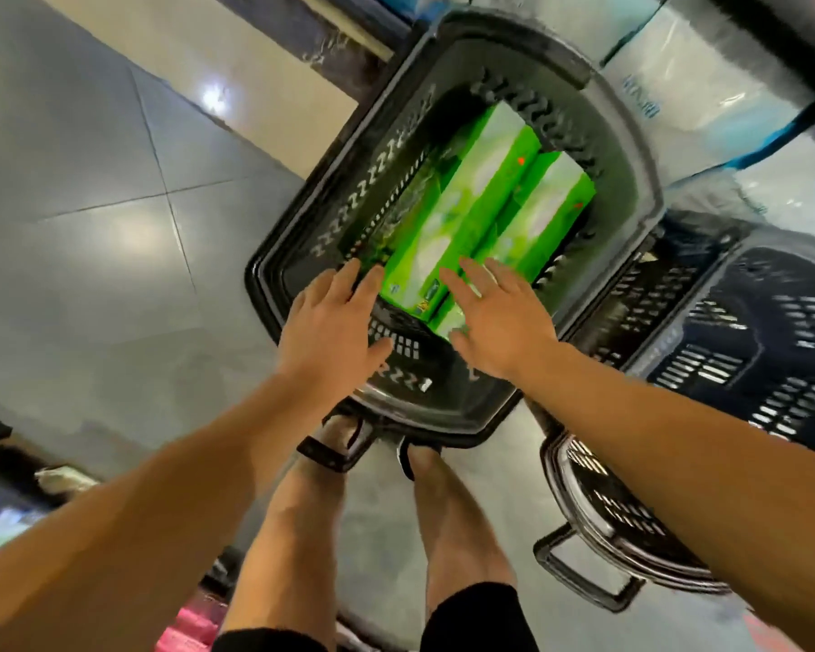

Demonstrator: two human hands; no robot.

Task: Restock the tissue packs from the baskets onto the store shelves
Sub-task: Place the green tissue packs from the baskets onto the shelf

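A black plastic shopping basket (631, 148) stands on the floor in front of my feet. Inside it lie green tissue packs (467, 214), long boxes side by side, with another pack (544, 214) to their right. My left hand (335, 317) hovers over the basket's near left corner with fingers straight and spread. At the near end of the packs, my right hand (499, 317) is held flat with fingers extended; whether it touches them I cannot tell. Neither hand holds anything.
Two more black baskets (744, 350) sit to the right, one (603, 524) with its handle down on the floor. Wrapped white-and-blue tissue bundles (688, 82) fill the shelf at top right. Grey floor tiles (114, 204) spread to the left.
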